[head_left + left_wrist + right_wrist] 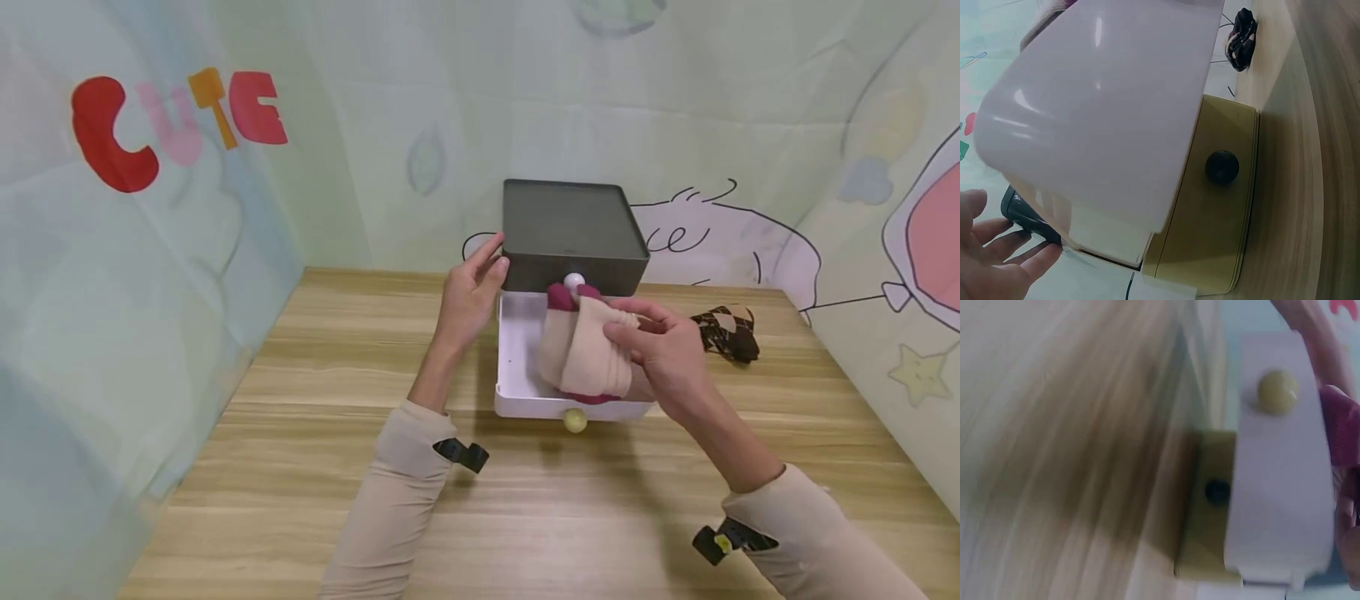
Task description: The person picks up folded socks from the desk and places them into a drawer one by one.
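A small chest of stacked drawers stands at the back of the table, its dark grey top drawer (pixel 570 221) above a white drawer (pixel 517 342) that is pulled out. My right hand (pixel 671 354) pinches a folded pair of cream socks (pixel 600 350) with maroon ends, held over the white drawer. Whether the socks touch the drawer floor cannot be told. With fingers extended, my left hand (pixel 467 304) touches the left side of the grey drawer. Below, a yellow bottom drawer (pixel 1210 231) with a black knob (pixel 1222 167) is pushed in.
To the right of the chest lies a bundle of black and tan checked socks (pixel 729 332). A round yellow knob (pixel 575 420) sticks out from the white drawer's front. Printed cloth walls (pixel 420 100) close off the wooden table (pixel 300 467) at the back and sides.
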`<act>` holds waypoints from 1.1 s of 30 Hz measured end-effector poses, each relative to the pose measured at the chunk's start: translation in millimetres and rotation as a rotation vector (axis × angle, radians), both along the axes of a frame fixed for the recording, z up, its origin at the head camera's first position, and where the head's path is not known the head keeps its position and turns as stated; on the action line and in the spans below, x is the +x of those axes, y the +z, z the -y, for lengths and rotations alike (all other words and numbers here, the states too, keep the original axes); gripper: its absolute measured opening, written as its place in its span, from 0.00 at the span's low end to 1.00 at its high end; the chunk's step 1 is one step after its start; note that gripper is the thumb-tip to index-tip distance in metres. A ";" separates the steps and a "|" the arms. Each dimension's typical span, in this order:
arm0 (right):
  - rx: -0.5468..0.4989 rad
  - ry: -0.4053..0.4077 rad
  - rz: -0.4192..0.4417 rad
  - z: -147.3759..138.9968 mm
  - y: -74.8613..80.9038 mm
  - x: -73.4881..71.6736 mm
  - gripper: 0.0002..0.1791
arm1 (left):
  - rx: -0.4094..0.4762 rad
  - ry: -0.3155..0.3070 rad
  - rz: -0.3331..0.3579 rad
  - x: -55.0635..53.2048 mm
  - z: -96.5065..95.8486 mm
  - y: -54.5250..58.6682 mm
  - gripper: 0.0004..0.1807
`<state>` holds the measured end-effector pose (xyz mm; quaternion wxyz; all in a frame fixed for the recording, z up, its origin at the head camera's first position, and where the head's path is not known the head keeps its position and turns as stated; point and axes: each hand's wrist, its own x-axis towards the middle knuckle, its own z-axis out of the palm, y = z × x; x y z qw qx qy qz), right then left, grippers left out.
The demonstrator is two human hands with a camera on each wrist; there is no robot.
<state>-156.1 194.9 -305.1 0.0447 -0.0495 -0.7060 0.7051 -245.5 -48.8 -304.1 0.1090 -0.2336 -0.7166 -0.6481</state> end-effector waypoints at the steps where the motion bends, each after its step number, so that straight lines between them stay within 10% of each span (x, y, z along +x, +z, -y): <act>1: 0.057 0.011 0.025 7.3 -1.6 -2.1 0.25 | 0.001 0.003 -0.002 -0.5 0.5 0.1 0.24; 16: 0.480 0.080 0.139 46.4 -22.8 -38.4 0.14 | -0.019 -0.001 -0.006 -0.3 -0.9 0.1 0.24; 22: 0.761 0.082 0.069 41.2 -31.0 -47.2 0.12 | -0.013 0.021 -0.022 -18.8 -0.9 -20.0 0.25; 27: 0.806 0.085 0.054 36.2 -28.2 -42.0 0.15 | -0.018 0.038 -0.040 -24.2 -1.1 -27.4 0.25; 33: 0.760 0.043 0.067 22.8 -11.3 -25.2 0.15 | -0.021 0.012 -0.018 -11.2 0.0 -10.1 0.25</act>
